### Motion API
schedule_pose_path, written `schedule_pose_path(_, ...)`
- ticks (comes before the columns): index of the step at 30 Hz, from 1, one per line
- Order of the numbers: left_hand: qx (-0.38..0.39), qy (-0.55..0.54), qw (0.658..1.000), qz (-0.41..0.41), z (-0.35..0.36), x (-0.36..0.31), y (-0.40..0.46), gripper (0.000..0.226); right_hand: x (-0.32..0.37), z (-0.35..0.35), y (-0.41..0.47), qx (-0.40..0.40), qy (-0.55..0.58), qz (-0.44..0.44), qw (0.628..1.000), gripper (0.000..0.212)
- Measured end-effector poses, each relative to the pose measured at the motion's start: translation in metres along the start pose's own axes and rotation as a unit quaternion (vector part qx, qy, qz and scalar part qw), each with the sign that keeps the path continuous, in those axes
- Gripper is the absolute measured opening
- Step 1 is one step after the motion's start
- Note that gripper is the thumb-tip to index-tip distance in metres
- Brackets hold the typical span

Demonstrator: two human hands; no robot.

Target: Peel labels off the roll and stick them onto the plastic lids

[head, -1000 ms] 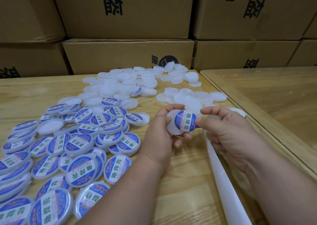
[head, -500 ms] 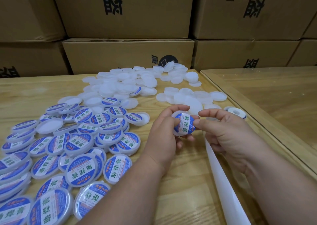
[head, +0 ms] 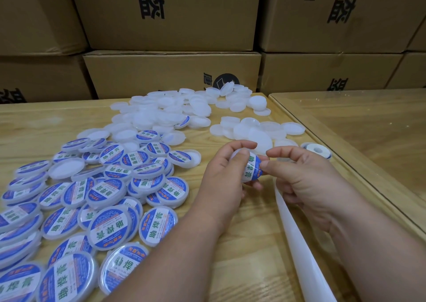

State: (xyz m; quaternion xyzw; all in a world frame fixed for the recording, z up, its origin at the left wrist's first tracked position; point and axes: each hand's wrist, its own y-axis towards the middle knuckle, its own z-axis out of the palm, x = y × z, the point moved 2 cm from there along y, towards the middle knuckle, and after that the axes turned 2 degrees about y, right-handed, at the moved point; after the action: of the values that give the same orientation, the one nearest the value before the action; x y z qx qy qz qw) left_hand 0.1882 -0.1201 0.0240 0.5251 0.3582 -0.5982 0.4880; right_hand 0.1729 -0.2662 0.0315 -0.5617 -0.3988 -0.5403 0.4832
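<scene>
Both hands hold one lid [head: 250, 172] above the surface [head: 242, 244]: left hand [head: 227, 175] grips it, right hand [head: 299, 175] pinches the label on. Many labelled lids [head: 108, 209] lie left; plain lids [head: 175, 115] and the roll [head: 317, 150] wait beyond.

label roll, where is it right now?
Head view, right of centre: the label roll lies flat on the wooden table near its right edge, just beyond the right hand and right of the unlabelled lids.
</scene>
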Motion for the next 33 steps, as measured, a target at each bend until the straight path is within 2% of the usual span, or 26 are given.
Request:
schedule_pose_path(4, -0.001, -0.007, 1.0, 0.001, 0.0, 0.0, 0.0, 0.025, 0.0, -0.001, -0.001, -0.001, 0.002, 0.0, 1.0, 0.028)
schedule_pose_path(14, 0.004, -0.014, 1.0, 0.004, -0.002, 0.006, 0.004, 0.048, 0.001, 0.001, -0.001, 0.001, 0.008, 0.002, 1.0, 0.027)
schedule_pose_path(22, -0.046, 0.032, 0.998, 0.039, -0.002, 0.01, 0.005, 0.046, 0.003, 0.002, -0.004, 0.019, 0.018, -0.004, 1.0, 0.024)
schedule_pose_path(26, -0.07, 0.033, 0.996, 0.047, -0.004, 0.011, 0.006, 0.048, 0.005, 0.003, -0.006, 0.032, 0.046, 0.0, 0.998, 0.019)
schedule_pose_path(33, -0.088, 0.02, 0.994, 0.064, -0.005, 0.011, 0.004, 0.044, 0.012, 0.008, -0.012, 0.05, 0.06, -0.005, 0.997, 0.023)
